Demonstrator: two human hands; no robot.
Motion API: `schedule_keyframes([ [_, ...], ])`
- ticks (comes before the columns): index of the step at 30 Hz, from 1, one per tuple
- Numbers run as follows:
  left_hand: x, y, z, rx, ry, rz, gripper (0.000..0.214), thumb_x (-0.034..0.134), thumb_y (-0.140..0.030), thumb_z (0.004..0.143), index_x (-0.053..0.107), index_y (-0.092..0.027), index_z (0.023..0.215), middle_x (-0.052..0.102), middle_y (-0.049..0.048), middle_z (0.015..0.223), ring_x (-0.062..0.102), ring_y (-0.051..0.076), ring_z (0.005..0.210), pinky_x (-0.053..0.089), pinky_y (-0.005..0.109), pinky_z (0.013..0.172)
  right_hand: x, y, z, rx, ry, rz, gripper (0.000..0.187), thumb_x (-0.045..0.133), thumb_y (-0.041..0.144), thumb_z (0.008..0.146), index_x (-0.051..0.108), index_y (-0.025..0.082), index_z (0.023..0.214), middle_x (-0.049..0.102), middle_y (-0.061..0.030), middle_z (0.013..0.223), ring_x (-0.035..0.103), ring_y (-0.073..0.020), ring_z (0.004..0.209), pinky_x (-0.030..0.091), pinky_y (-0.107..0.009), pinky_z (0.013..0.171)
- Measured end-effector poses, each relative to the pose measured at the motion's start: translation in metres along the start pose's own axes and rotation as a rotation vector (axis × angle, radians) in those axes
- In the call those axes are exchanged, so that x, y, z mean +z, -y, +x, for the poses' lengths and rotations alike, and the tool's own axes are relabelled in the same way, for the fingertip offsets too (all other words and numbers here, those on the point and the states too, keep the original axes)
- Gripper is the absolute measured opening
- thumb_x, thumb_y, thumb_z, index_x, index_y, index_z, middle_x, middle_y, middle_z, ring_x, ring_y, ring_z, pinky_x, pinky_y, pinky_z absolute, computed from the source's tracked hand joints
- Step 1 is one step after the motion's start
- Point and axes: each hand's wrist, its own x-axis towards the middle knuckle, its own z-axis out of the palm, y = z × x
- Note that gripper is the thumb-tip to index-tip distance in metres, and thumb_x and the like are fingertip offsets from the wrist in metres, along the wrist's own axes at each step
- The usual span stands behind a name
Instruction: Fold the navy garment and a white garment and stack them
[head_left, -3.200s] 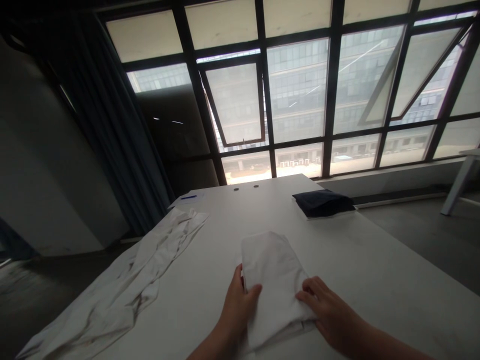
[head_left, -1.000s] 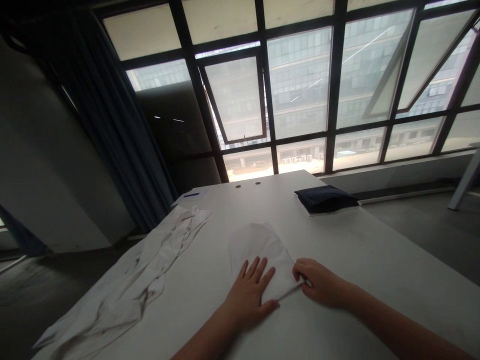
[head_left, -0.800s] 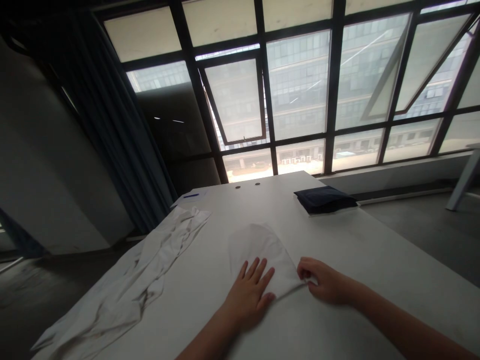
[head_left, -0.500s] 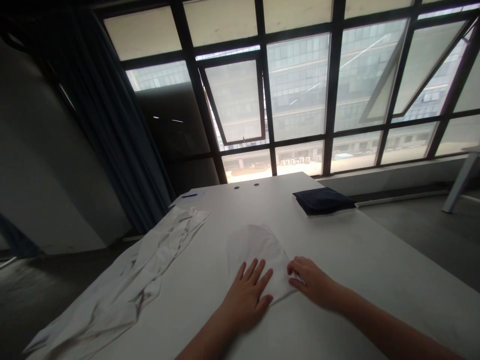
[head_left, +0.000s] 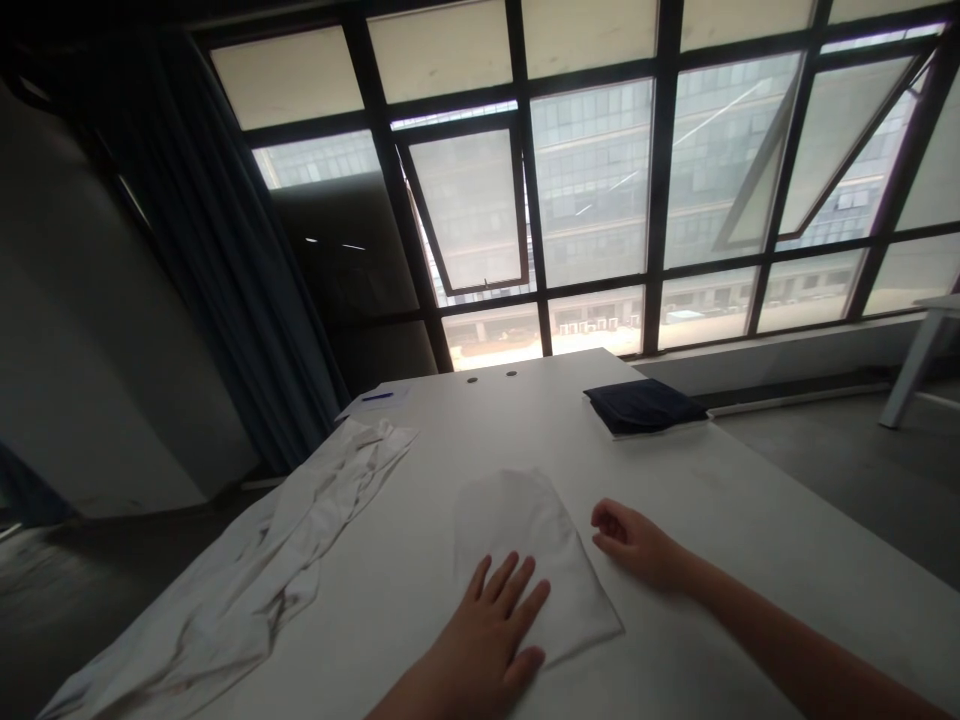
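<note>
A folded white cloth point(head_left: 525, 540) lies flat on the white table point(head_left: 750, 540) in front of me. My left hand point(head_left: 491, 630) rests palm down on its near edge, fingers spread and straight. My right hand point(head_left: 634, 540) sits on the table just to the right of the cloth, fingers loosely curled, and I see nothing in them. It does not touch the cloth.
A long crumpled white garment point(head_left: 247, 590) stretches along the table's left side. A folded dark blue cloth point(head_left: 645, 405) lies at the far right of the table. A paper with a blue pen point(head_left: 375, 397) sits at the far left corner. Large windows stand behind.
Three seconds ago both hands gripped the cloth's near end. Since then the left hand has flattened and slid toward me over the cloth, while the right let go of the edge and drew off to the right.
</note>
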Motion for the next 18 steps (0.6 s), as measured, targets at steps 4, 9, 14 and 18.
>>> schedule_keyframes([
  [4, -0.017, -0.010, -0.014, 0.091, 0.119, -0.088, 0.072, 0.053, -0.059, 0.095, 0.022, -0.041, 0.157, 0.023, 0.0040, 0.164, 0.027, 0.038, 0.147, 0.021, 0.061, 0.118, 0.007, -0.008, 0.017, 0.059, -0.044, 0.074, 0.028, 0.058, 0.046, 0.089, 0.057, 0.020, 0.100, 0.061, -0.0005, 0.085, 0.056, -0.0153, 0.073, 0.047, -0.030, 0.069],
  [9, -0.057, 0.008, 0.003, -0.032, -0.160, -0.262, 0.035, 0.060, -0.042, 0.092, 0.064, -0.034, 0.126, 0.064, 0.0064, 0.128, 0.058, 0.027, 0.117, 0.043, 0.039, 0.104, 0.023, -0.007, 0.048, 0.085, -0.022, 0.163, 0.053, 0.062, 0.051, 0.086, 0.052, 0.019, 0.126, 0.064, -0.0106, 0.117, 0.062, -0.0204, 0.095, 0.050, -0.037, 0.084],
  [14, -0.064, 0.076, 0.054, -0.362, -0.506, -0.327, 0.048, 0.061, -0.046, 0.089, 0.061, -0.023, 0.131, 0.059, 0.0102, 0.134, 0.048, 0.030, 0.127, 0.032, 0.043, 0.111, 0.039, 0.005, 0.093, -0.004, -0.058, 0.259, 0.046, 0.056, 0.054, 0.088, 0.062, 0.017, 0.116, 0.069, -0.0095, 0.110, 0.063, -0.0217, 0.100, 0.050, -0.034, 0.084],
  [18, -0.057, 0.108, 0.076, -0.380, -0.369, -0.454, 0.042, 0.054, -0.056, 0.090, 0.073, -0.019, 0.092, 0.069, 0.0036, 0.084, 0.061, 0.022, 0.082, 0.045, 0.031, 0.078, 0.048, 0.006, 0.110, -0.013, -0.032, 0.195, 0.041, 0.055, 0.055, 0.087, 0.069, 0.017, 0.086, 0.069, -0.0030, 0.080, 0.060, -0.0184, 0.075, 0.045, -0.029, 0.066],
])
